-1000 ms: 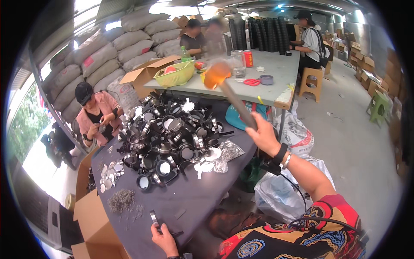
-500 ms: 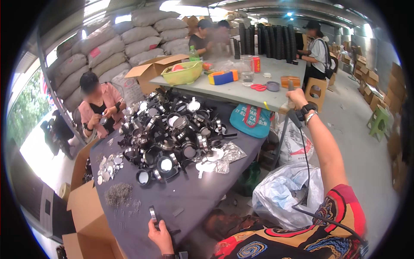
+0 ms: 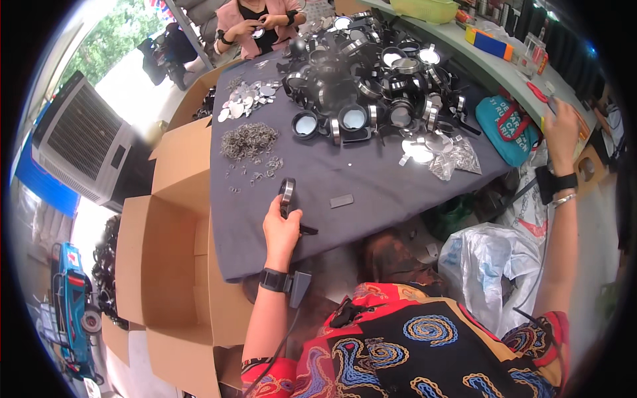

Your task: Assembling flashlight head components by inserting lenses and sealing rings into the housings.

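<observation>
The left hand (image 3: 281, 229) sits in the middle of the frame, at the near edge of the grey table (image 3: 385, 182). Its fingers are closed around a small black ring part (image 3: 288, 197), which it holds up on its edge just above the cloth. A black band with a small box is on that wrist.

The right hand (image 3: 561, 126) is far off at the right edge of the frame, stretched out to the green bench (image 3: 504, 69). It touches something thin there, but it is too small to tell if the fingers grip it.

A big pile of black ring parts (image 3: 371, 79) fills the top middle of the table. Left of the pile lie shiny round discs (image 3: 249, 99) and a heap of small metal bits (image 3: 247, 140). A little flat grey piece (image 3: 342, 200) lies just right of the held part. An open cardboard box (image 3: 166, 259) stands at the left. Another person (image 3: 259, 26) sits at the top, hands together.
</observation>
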